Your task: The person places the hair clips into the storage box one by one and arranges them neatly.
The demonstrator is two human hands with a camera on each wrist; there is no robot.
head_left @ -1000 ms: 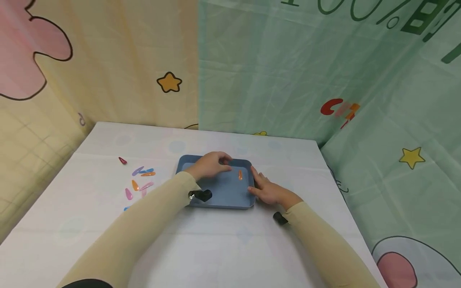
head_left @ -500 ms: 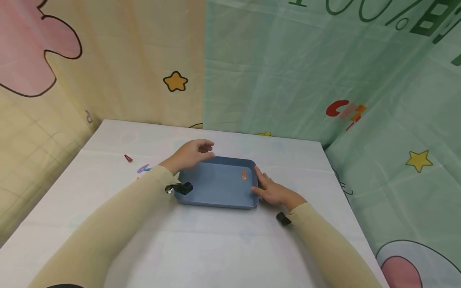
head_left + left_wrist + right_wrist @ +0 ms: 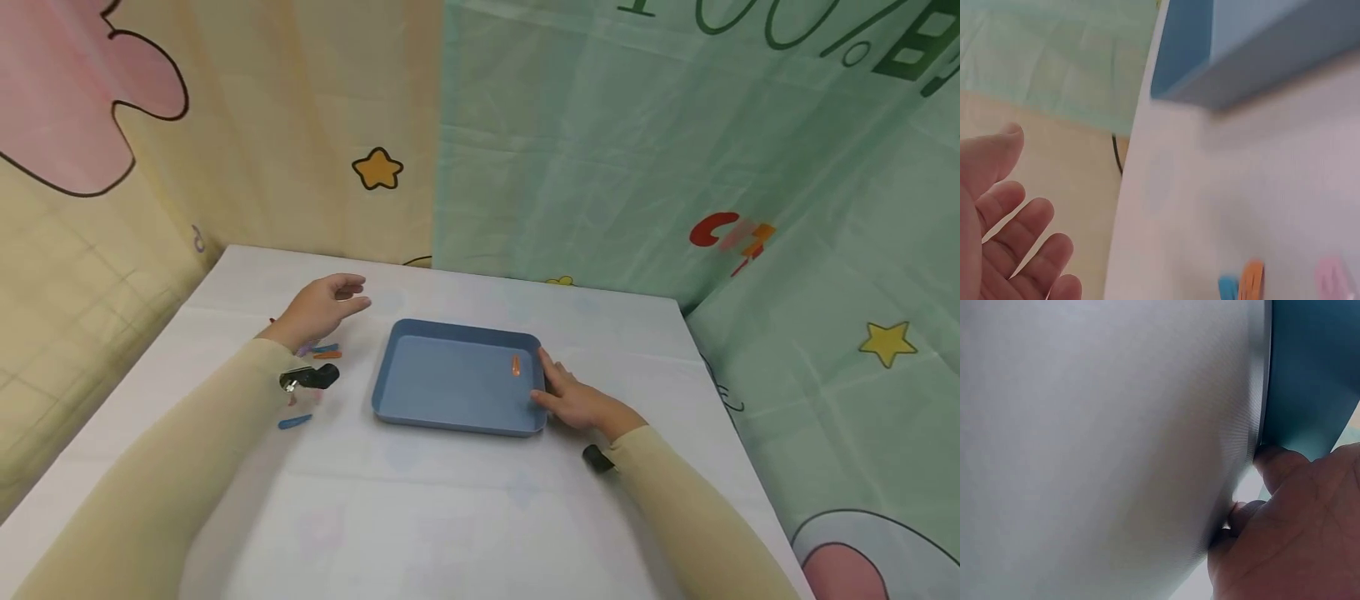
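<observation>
In the head view my left hand [image 3: 318,307] hovers over the left part of the table with loosely bent fingers and nothing in its grasp. Under and beside it lie snap hair clips: a blue hair clip [image 3: 295,422], an orange hair clip [image 3: 327,355] and others partly hidden by the wrist. My right hand [image 3: 581,402] rests against the right edge of a blue-grey tray [image 3: 442,423], its fingers extended along the outer wall and thumb at the rim. Inside that tray, near the right side, lies one small orange hair clip [image 3: 516,366].
A white cloth covers the table [image 3: 450,517]. Printed curtains hang behind it and at both sides. A black wrist camera mount [image 3: 309,377] sits on the left sleeve, and another black mount [image 3: 597,459] is at the right wrist.
My left hand has moved left from above the tray to above the loose hair clips, hiding some of them. My right hand stays at the tray's edge. The view has shifted slightly.
</observation>
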